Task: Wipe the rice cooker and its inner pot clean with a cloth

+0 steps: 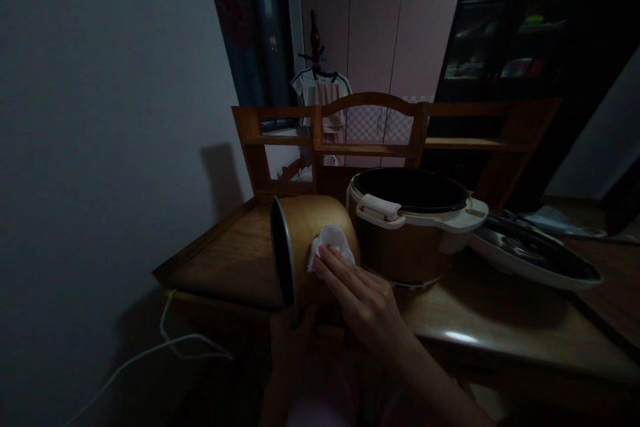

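A gold-coloured rice cooker inner pot (305, 217) lies tipped on its side at the table's front edge, its dark mouth facing left. My left hand (293, 333) grips its rim from below; shadow hides part of the fingers. With my right hand (367, 297) I press a crumpled white tissue (334, 240) flat against the pot's outer wall. Just right of the pot stands the rice cooker body (410, 250), open on top with a dark interior and a white rim and handle. Its detached lid (535, 257) rests upturned farther right.
The wooden desk (465, 317) has a low shelf rack (370, 150) along its back. A white wall (125, 113) closes off the left side. A white cable (195, 337) hangs off the desk's left front. Pink wardrobe doors (375, 40) and a dark cabinet stand behind.
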Demonstrator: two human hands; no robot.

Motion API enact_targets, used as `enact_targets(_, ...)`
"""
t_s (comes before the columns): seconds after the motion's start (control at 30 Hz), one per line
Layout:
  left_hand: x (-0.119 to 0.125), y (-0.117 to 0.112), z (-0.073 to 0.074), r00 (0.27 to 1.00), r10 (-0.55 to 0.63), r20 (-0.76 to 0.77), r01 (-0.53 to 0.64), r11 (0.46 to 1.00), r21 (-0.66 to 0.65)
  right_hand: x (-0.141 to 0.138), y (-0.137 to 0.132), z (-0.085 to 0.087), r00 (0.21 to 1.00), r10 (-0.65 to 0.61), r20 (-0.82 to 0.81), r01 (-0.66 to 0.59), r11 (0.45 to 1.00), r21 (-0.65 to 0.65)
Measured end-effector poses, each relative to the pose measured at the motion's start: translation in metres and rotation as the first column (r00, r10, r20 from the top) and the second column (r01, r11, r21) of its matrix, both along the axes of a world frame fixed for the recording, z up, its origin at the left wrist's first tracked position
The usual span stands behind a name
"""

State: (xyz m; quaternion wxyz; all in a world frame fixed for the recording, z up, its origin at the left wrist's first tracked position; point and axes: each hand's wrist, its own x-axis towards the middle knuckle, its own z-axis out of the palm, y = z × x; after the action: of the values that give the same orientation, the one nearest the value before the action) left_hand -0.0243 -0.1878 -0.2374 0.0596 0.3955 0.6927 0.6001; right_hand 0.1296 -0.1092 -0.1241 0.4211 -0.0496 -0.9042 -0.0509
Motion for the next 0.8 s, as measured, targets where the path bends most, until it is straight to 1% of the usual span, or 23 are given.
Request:
enact_targets(0.1, -0.001, 0.0, 0.001, 0.999, -0.048, 0.022, 0.048, 0.999, -0.009, -0.003, 0.002, -0.001, 1.0, -0.008, -0.01, 0.007, 1.0, -0.013)
enact_targets(0.3, -0.004, -0.003, 0.008, 0.996, -0.082, 0.023, 0.083, 0.996, -0.041, -0.009, 0.005, -0.002, 1.0, -0.021, 0.01, 0.022, 0.999, -0.039)
enact_targets(0.5, 0.0, -0.01, 0.018, 0.999, -0.05, 0.022, 0.051, 0.997, -0.059, -0.011, 0.006, -0.001, 1.0, -0.027, 0.017, 0.027, 0.998, -0.049)
enact_targets(0.63, 0.002, -0.016, 0.026, 0.999, 0.001, 0.04, 0.001, 0.999, -0.047, -0.012, 0.007, 0.0, 0.999, -0.03, 0.012, 0.031, 0.999, -0.03)
enact_targets(0.73, 0.002, -0.022, 0.035, 0.997, 0.03, 0.069, -0.025, 0.997, -0.067, -0.012, 0.007, 0.001, 0.999, -0.039, 0.023, 0.039, 0.999, -0.037)
enact_targets(0.8, 0.003, -0.026, 0.043, 0.996, 0.037, 0.081, -0.032, 0.998, -0.063, -0.012, 0.007, 0.0, 0.999, -0.038, 0.024, 0.039, 0.998, -0.041)
